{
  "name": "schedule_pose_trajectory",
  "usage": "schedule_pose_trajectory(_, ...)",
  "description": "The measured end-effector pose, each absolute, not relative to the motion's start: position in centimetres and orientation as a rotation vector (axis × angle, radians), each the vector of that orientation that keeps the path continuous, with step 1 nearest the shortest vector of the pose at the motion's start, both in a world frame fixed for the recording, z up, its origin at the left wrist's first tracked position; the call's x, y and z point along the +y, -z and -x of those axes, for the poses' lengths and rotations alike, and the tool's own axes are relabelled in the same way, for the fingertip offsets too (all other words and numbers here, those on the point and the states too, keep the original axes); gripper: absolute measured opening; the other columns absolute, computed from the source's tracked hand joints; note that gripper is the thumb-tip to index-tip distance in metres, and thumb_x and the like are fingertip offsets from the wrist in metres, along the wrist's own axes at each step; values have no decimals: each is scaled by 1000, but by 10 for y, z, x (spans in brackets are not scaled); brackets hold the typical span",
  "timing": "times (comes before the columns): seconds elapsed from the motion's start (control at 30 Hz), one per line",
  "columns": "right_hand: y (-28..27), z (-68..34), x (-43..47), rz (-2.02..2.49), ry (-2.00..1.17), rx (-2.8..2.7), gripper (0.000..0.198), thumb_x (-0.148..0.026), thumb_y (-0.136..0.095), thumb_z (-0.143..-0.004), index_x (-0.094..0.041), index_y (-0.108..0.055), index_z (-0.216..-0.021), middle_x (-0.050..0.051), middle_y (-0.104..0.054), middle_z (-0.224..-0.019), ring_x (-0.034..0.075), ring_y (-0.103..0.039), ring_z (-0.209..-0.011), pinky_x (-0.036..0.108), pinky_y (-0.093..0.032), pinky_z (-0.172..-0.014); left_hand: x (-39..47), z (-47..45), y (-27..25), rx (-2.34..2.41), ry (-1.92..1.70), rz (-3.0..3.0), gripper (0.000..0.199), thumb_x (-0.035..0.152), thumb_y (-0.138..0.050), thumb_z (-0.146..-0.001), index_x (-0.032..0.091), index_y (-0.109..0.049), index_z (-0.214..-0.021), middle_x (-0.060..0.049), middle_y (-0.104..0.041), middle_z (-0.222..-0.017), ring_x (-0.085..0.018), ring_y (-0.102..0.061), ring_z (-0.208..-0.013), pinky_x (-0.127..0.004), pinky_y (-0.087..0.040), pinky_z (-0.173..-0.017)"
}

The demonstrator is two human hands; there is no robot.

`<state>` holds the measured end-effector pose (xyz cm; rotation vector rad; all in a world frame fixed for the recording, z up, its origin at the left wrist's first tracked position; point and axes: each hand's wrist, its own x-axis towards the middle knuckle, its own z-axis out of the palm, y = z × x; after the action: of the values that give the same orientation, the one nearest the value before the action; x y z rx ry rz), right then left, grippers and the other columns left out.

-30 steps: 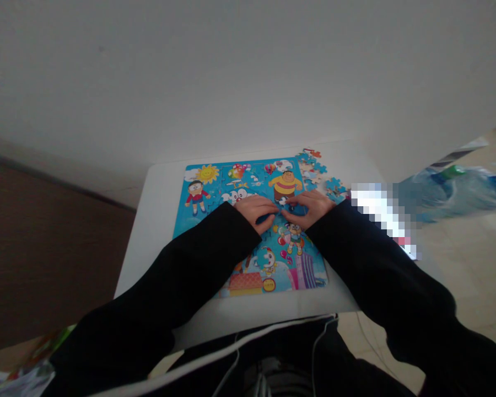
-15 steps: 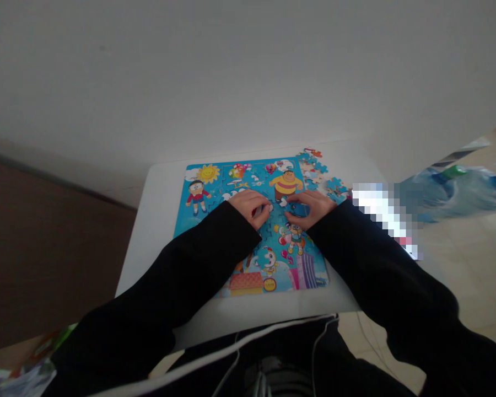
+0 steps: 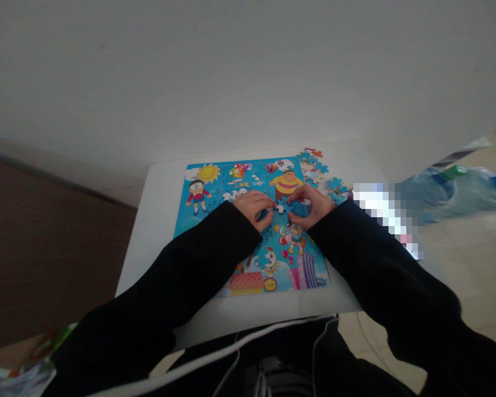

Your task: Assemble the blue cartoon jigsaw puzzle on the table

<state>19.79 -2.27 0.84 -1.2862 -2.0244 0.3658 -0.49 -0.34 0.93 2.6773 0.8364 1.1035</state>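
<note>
A blue cartoon jigsaw puzzle (image 3: 254, 282) lies on a small white table, with its frame and many pieces in place. Over its middle is a blue and white puzzle piece (image 3: 281, 208), held between the fingertips of both hands. My left hand (image 3: 255, 207) pinches it from the left, thumb and forefinger curled. From the right, my right hand (image 3: 314, 206) grips its edge, thumb and forefinger bent round. Whether the piece sits flat in the puzzle or slightly above it, I cannot tell. My sleeves hide the lower left of the puzzle.
Several loose puzzle pieces (image 3: 314, 168) are heaped at the table's back right. A bright, pixelated flat object (image 3: 382, 218) lies by the right edge. The white table (image 3: 143, 220) stands against a pale wall (image 3: 248, 77). A white cable (image 3: 215, 355) crosses my lap.
My left fingertips have moved slightly right and up, onto the blue and white piece. The right hand has risen a little, its fingers now nearer that piece.
</note>
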Motion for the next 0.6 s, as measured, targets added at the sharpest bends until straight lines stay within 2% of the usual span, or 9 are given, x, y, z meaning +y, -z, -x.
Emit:
schedule_pose_trajectory(0.17,-3,-196,-19,1186,-568,-2015,29,-21,-62,-64,-24,-46,-88,1,-67,-88,16,-63,-82,30,-54,-72,-4,6,-10,868,-1063,-2685,18,22,-51,-77,13,-67,-79,-5,-70,-73,-17,-64,-72,-30,-53,-68)
schedule_pose_trajectory(0.27,0,-197,-18,1181,-545,-2040,30,-24,-65,-65,-24,-47,-89,0,-68,-90,16,-63,-86,30,-53,-72,-2,5,-9,903,-1078,-2696,17,23,-52,-76,14,-66,-77,-5,-70,-73,-17,-64,-72,-30,-53,-68)
schedule_pose_trajectory(0.6,-1,-194,-18,1267,-419,-1983,24,-30,-70,-65,-22,-51,-77,0,-63,-74,14,-59,-69,25,-47,-56,5,8,-7,791,-1162,-2840,15,27,-58,-77,15,-66,-74,-3,-69,-73,-15,-62,-68,-26,-51,-65)
